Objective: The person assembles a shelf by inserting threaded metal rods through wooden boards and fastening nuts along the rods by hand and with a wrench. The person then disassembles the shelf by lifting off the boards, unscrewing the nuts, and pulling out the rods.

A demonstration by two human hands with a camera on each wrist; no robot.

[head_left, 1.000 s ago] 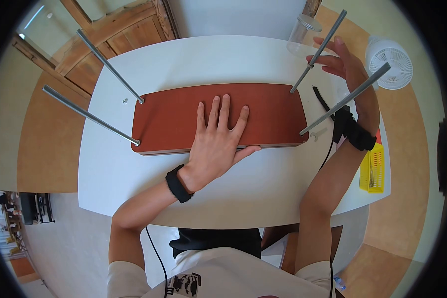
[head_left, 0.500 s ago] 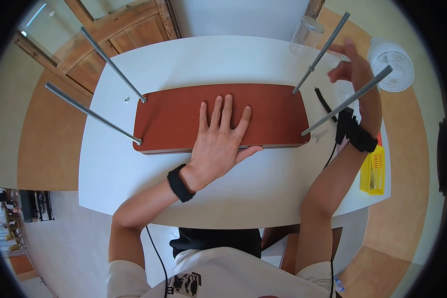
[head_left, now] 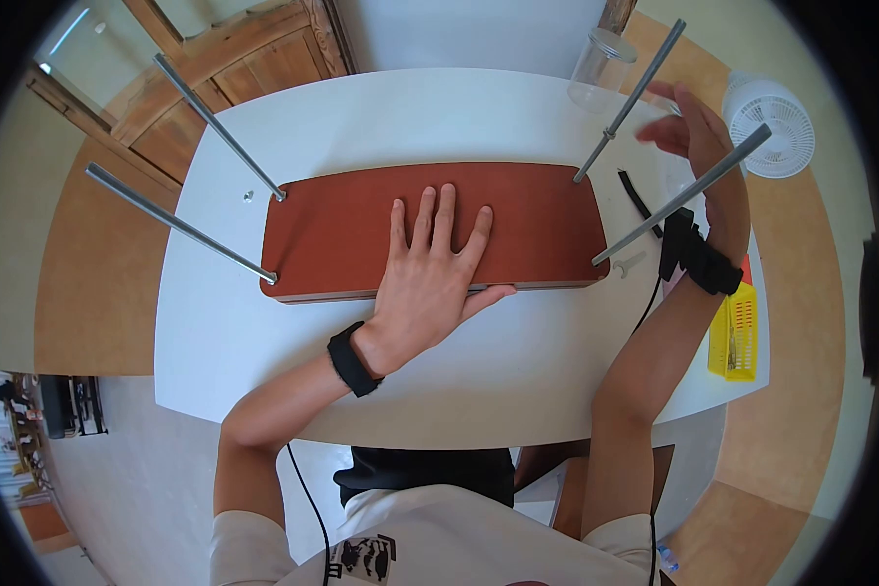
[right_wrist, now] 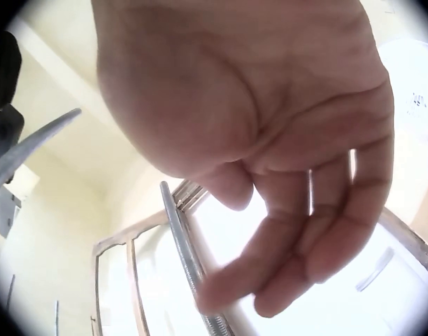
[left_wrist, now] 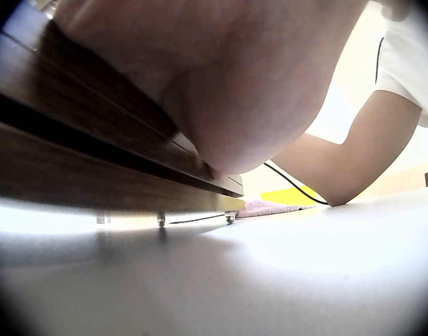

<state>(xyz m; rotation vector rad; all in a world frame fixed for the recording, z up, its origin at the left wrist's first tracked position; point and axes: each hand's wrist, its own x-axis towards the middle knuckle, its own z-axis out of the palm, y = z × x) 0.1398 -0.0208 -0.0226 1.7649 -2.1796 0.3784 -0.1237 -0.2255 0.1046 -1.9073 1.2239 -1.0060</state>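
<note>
A red-brown wooden board (head_left: pixel 332 225) lies on the table, with a metal rod standing up at each corner. My left hand (head_left: pixel 425 293) rests flat on it, fingers spread and thumb along the front edge. From the side, the left wrist view shows stacked dark wooden layers (left_wrist: pixel 95 154) with small metal ends (left_wrist: pixel 230 216) underneath. My right hand (head_left: pixel 713 146) is beside the back right rod (head_left: pixel 647 80), fingers loosely bent and holding nothing. A nut (head_left: pixel 609 134) sits partway up that rod. One fingertip overlaps the rod's threaded part (right_wrist: pixel 180 241) in the right wrist view.
On the white table (head_left: pixel 518 391) are a wrench (head_left: pixel 630 265), a black strip (head_left: pixel 639 203) and a small metal part (head_left: pixel 248 196). A clear jar (head_left: pixel 601 73) stands at the back. Further right are a white round-grilled object (head_left: pixel 772 137) and a yellow basket (head_left: pixel 732 337).
My right hand's fingers drew back from the back right rod and curled, then loosened partly toward it again. My left hand stays put on the board.
</note>
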